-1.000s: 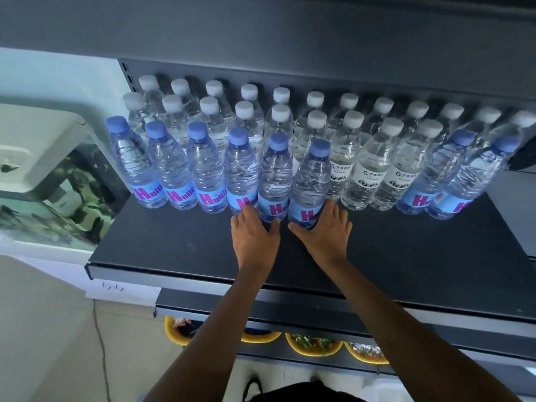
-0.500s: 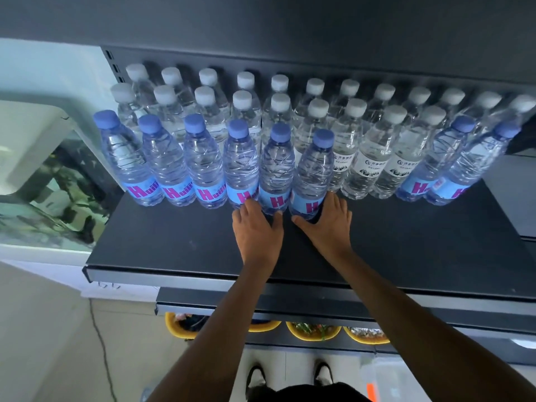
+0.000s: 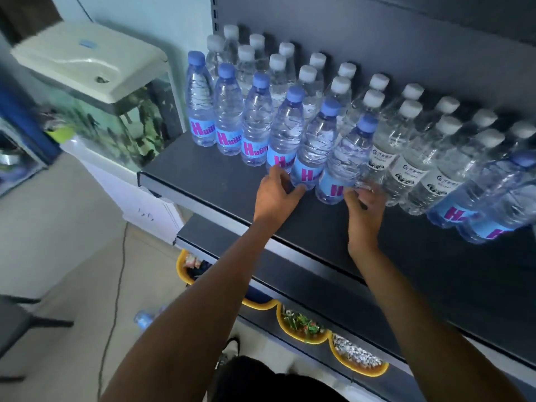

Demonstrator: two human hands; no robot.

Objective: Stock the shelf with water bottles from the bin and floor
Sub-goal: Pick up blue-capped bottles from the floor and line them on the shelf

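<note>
Water bottles [image 3: 256, 126] stand in rows on the dark shelf [image 3: 220, 181], blue-capped in the near row and white-capped behind. The left hand [image 3: 275, 195] curls its fingers at the base of the fifth blue-capped bottle [image 3: 316, 146] from the left. The right hand [image 3: 366, 207], blurred, touches the base of the sixth blue-capped bottle [image 3: 346, 161]. I cannot tell whether either hand grips. Another bottle [image 3: 143, 317] lies on the floor at near left.

The view has swung left and tilted: the rows of clear plastic water bottles [image 3: 310, 94] now slant from 11 o'clock to 4 o'clock, and a blue-capped clear bottle on the floor [image 3: 145, 316] shows at 7 o'clock. The left hand [image 3: 275, 195], flat before, now curls round the base of the fifth blue-capped bottle [image 3: 314, 146]; the right hand [image 3: 364, 207] has bent its fingers too.
</note>
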